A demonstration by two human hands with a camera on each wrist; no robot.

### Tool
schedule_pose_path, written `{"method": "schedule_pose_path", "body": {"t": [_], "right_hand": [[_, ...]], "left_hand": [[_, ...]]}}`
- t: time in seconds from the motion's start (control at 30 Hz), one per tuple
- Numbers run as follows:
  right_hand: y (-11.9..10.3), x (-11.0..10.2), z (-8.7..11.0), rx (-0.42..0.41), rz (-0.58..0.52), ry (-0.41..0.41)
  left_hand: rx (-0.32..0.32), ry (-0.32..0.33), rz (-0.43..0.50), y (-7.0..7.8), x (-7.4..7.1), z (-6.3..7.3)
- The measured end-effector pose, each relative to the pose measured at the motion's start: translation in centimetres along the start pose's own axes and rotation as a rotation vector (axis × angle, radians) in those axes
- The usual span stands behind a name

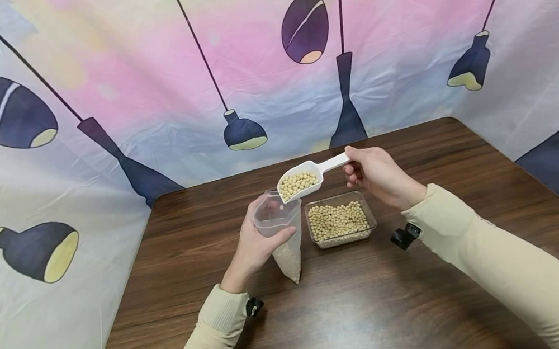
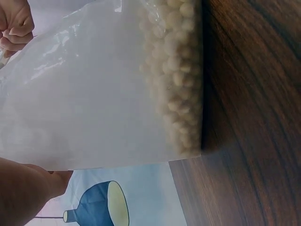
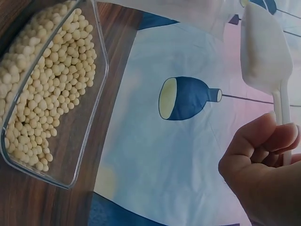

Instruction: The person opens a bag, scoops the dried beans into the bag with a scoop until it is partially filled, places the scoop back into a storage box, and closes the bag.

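Observation:
My right hand grips the handle of a white plastic scoop loaded with pale round soybeans. The scoop's front lip overlaps the mouth of a clear plastic bag in the head view. My left hand holds that bag near its open top, thumb on the near side and fingers around the far side. More soybeans fill the bottom of the bag, seen through its film in the left wrist view. In the right wrist view, the scoop shows its underside.
Just right of the bag, a clear rectangular container of soybeans stands on the dark wooden table. Its beans lie lower along one side. Behind the table hangs a cloth backdrop printed with lamps.

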State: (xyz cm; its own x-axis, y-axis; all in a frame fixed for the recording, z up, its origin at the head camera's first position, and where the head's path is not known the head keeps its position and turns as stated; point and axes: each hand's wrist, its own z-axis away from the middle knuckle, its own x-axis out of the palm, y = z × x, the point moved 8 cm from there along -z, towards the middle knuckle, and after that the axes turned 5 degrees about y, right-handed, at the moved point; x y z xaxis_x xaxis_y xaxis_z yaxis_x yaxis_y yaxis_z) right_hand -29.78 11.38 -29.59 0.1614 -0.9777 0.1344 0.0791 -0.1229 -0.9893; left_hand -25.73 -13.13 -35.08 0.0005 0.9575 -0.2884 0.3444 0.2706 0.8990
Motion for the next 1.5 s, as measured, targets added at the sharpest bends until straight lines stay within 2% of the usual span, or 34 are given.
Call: {"method": "schedule_pose_path", "body": {"t": [0.3, 0.47, 0.57, 0.83, 1.2, 1.5], "right_hand": [[-0.8, 0.6, 0.2, -0.054, 0.055, 0.017], [-1.1, 0.8, 0.3, -0.073, 0.078, 0.028], [-1.3, 0.8, 0.3, -0.076, 0.083, 0.035], [-1.5, 0.7, 0.3, -0.093, 0.084, 0.036], [-2.0, 0.7, 0.5, -0.143, 0.101, 0.052], [-2.7, 0.7, 0.8, -0.204, 0.167, 0.082]], "left_hand": [[-0.031, -0.023, 0.004, 0.1, 0.2, 0.0], [-0.077, -0.033, -0.009, 1.5, 0.2, 0.3], [-0.087, -0.035, -0.020, 1.8, 0.3, 0.3], [-0.039, -0.018, 0.002, 0.1, 0.2, 0.0], [0.004, 0.000, 0.015, 0.1, 0.2, 0.1], [0.000, 0.004, 0.012, -0.1, 0.2, 0.1]]}}
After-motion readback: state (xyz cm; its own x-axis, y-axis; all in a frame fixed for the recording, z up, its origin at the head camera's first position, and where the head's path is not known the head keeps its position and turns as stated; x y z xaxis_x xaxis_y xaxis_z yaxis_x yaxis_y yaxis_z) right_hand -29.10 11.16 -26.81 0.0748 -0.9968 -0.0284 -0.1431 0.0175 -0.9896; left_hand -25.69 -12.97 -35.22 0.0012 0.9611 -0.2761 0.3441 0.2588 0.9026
